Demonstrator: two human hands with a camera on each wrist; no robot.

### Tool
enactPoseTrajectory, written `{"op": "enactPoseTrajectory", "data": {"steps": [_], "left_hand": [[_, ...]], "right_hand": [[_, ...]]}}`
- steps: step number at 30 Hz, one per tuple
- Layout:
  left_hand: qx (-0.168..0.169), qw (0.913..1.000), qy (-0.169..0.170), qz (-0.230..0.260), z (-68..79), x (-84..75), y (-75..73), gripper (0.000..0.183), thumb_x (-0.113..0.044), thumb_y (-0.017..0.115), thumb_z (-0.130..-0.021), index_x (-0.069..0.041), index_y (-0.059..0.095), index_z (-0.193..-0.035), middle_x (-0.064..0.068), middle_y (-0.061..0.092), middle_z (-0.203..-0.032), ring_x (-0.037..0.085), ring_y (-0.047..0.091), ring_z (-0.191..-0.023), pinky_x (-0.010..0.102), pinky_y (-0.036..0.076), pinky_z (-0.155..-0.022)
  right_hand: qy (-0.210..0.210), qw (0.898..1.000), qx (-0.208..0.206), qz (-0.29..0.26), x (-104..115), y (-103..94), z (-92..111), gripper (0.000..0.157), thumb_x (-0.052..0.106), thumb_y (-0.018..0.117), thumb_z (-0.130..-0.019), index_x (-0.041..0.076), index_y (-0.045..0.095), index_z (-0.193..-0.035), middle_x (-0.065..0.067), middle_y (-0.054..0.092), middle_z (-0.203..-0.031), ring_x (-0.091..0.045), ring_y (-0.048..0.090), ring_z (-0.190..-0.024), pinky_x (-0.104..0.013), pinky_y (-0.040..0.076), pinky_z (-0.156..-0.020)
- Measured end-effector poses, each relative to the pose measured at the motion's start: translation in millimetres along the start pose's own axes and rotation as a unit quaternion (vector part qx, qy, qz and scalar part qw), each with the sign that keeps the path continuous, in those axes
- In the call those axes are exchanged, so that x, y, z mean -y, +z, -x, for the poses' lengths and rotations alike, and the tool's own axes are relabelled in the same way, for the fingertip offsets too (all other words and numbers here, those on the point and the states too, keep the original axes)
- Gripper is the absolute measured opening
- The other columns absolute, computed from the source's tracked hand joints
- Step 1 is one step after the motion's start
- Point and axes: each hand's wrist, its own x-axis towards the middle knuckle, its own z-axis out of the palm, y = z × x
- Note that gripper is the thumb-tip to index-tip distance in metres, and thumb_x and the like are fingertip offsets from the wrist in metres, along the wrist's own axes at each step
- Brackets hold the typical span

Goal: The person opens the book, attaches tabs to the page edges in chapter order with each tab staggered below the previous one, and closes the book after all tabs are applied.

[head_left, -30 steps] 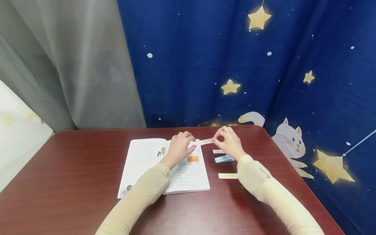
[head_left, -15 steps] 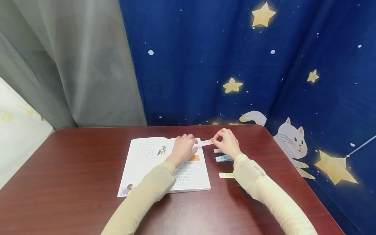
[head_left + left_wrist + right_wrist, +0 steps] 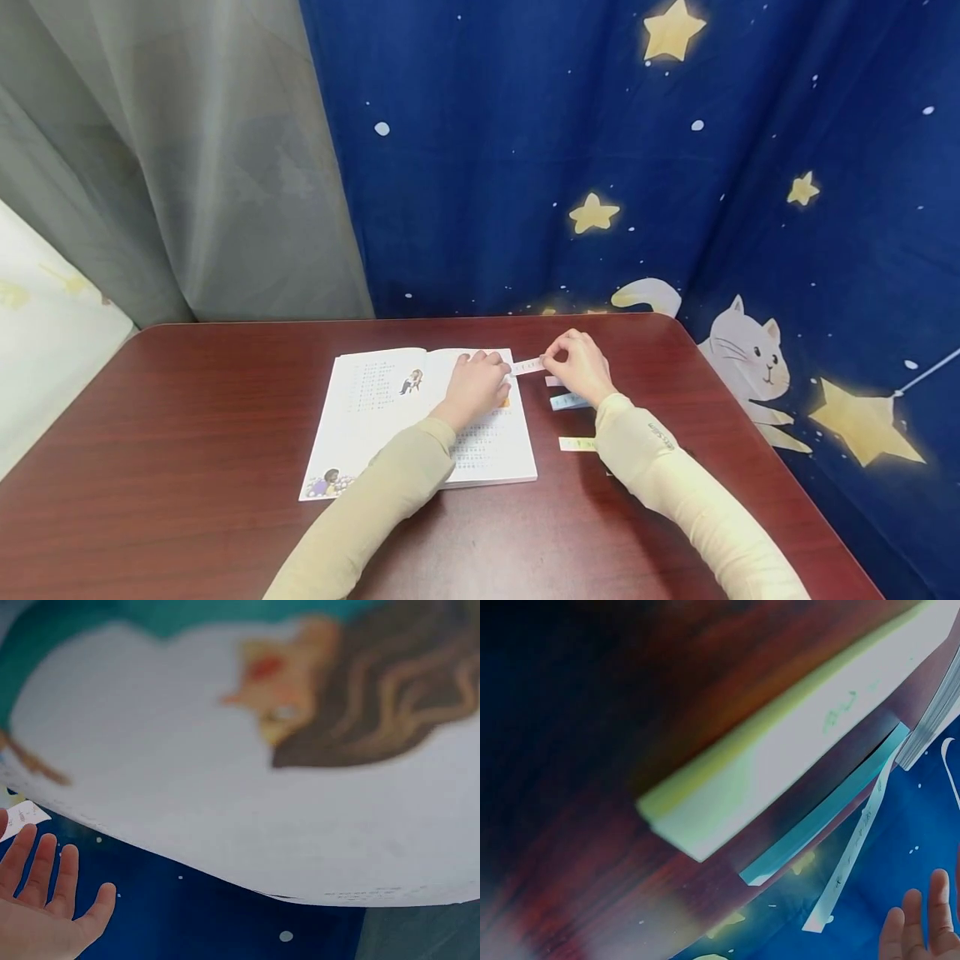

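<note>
An open book [image 3: 375, 433] with printed text and small pictures lies on the table. My left hand [image 3: 474, 387] is over the right page near its outer edge; in the left wrist view its fingers [image 3: 67, 874] look spread and nearly straight. Between thumb and index finger, my right hand [image 3: 581, 367] pinches one end of a pale pink paper strip [image 3: 528, 366] with writing. The strip's other end reaches the book's right edge by the left fingertips; whether they touch it I cannot tell. Below the right hand lie a pink strip [image 3: 553, 381], partly hidden, and a blue strip [image 3: 567, 402].
A yellow-and-white strip [image 3: 576, 444] lies nearer, partly covered by the right sleeve [image 3: 637, 437]. Dark reddish table [image 3: 187, 433] surrounds the book. A grey curtain [image 3: 247, 167] and a blue star-patterned curtain [image 3: 480, 167] hang behind the table's far edge.
My left hand has shifted slightly right, closer to the page's outer edge and the strip. The right hand keeps its pinch on the strip, almost in place. The camera view has moved a little.
</note>
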Motion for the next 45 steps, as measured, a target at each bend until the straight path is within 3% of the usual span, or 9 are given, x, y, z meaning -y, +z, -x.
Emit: {"op": "enactPoseTrajectory", "data": {"steps": [25, 33, 45], "left_hand": [[0.011, 0.9999, -0.005, -0.005, 2.6, -3.8, 4.5, 0.033, -0.035, 0.057, -0.082, -0.015, 0.063, -0.107, 0.0, 0.057, -0.103, 0.02, 0.05, -0.096, 0.043, 0.035, -0.085], [0.033, 0.9994, 0.007, -0.008, 4.3, -7.5, 8.3, 0.038, -0.037, 0.054, -0.083, -0.015, 0.06, -0.114, -0.002, 0.055, -0.114, 0.019, 0.046, -0.105, 0.047, 0.03, -0.089], [0.034, 0.9992, 0.017, -0.013, 7.0, -10.1, 5.2, 0.037, -0.036, 0.053, -0.083, -0.015, 0.06, -0.113, -0.002, 0.053, -0.119, 0.019, 0.044, -0.109, 0.049, 0.028, -0.092]], "right_hand": [[0.013, 1.0, 0.006, -0.003, 2, -1.7, 4, 0.008, 0.024, 0.066, -0.071, 0.017, 0.064, -0.069, 0.003, 0.055, -0.087, -0.018, 0.048, -0.086, -0.042, 0.043, -0.065], [0.026, 0.999, 0.018, 0.001, 2, -1.6, 5, 0.007, 0.024, 0.065, -0.072, 0.017, 0.064, -0.07, 0.004, 0.054, -0.088, -0.017, 0.047, -0.084, -0.042, 0.043, -0.065], [0.027, 1.0, 0.012, 0.006, 4, -1.2, 7, 0.012, 0.028, 0.066, -0.072, 0.016, 0.064, -0.069, 0.002, 0.054, -0.089, -0.018, 0.048, -0.085, -0.044, 0.043, -0.066]]}}
